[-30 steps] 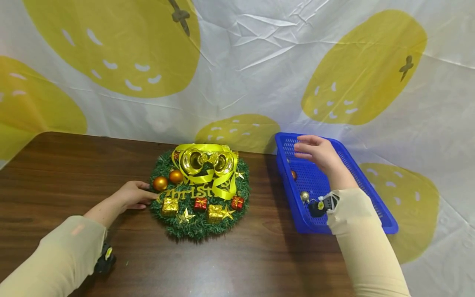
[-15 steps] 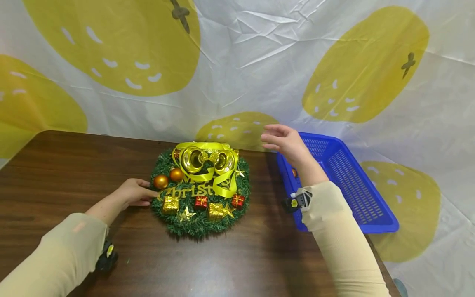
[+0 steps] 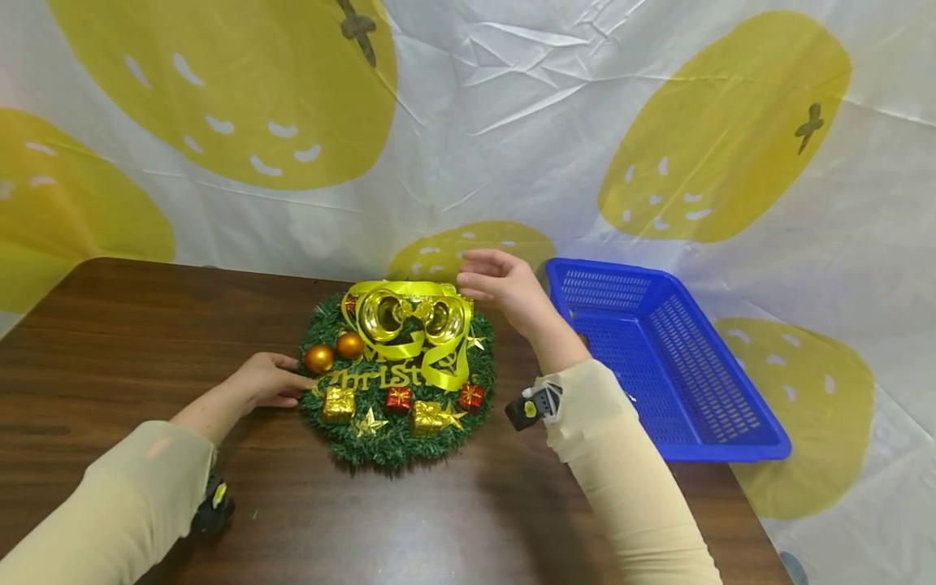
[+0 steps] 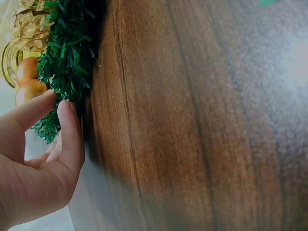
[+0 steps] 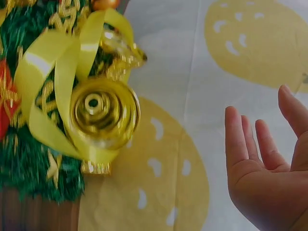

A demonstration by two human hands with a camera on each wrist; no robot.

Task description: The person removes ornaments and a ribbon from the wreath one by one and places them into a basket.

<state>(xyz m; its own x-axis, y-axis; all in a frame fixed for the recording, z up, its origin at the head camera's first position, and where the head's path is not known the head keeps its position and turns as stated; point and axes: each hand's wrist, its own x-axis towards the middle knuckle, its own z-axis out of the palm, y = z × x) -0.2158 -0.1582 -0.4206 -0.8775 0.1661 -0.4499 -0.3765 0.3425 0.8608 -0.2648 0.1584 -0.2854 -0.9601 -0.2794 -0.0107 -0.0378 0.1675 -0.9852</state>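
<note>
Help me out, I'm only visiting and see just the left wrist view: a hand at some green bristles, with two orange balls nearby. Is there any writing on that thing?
Observer: Yes. The head view shows gold lettering across the green wreath, with "Christ" readable.

Visitor: Lovely! And what is this person's other side up to?

Observer: In the right wrist view, the right hand has its fingers spread and holds nothing.

Visitor: Is there anything else around that I'm missing?

Observer: A blue basket stands to the right of the wreath in the head view.
</note>
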